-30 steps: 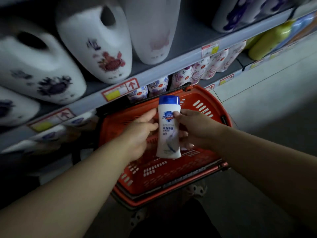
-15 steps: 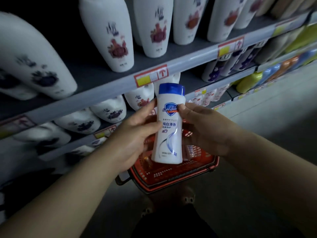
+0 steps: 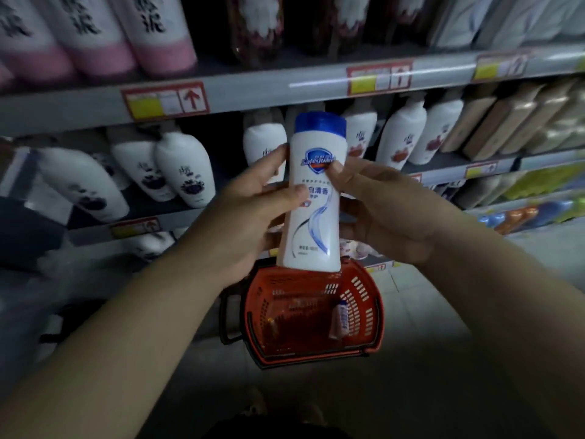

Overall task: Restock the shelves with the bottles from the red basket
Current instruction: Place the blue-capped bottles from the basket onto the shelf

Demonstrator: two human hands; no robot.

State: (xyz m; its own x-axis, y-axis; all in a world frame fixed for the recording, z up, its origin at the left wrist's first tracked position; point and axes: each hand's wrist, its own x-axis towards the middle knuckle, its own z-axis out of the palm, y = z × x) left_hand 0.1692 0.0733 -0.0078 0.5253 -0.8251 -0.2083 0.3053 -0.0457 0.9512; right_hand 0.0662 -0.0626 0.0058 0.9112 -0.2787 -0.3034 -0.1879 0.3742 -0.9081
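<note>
A white Safeguard bottle [image 3: 313, 204] with a blue cap stands upright in the air in front of the shelves. My left hand [image 3: 250, 213] grips its left side and my right hand [image 3: 389, 210] holds its right side, thumb on the label. The red basket [image 3: 367, 299] sits on the floor right below the bottle; a small tube [image 3: 340, 318] lies inside it against the right wall.
Grey shelves [image 3: 253, 93] with red-and-yellow price tags run across the view. White bottles with dark flower prints [image 3: 186, 172] fill the middle shelf, pink-based bottles [image 3: 158, 36] the top one, tan packs [image 3: 506, 118] the right. Pale floor tiles lie on the right.
Both hands have lifted the bottle up from the basket toward the shelves. The view has tilted upward, so a higher shelf shows and the basket looks smaller and lower.
</note>
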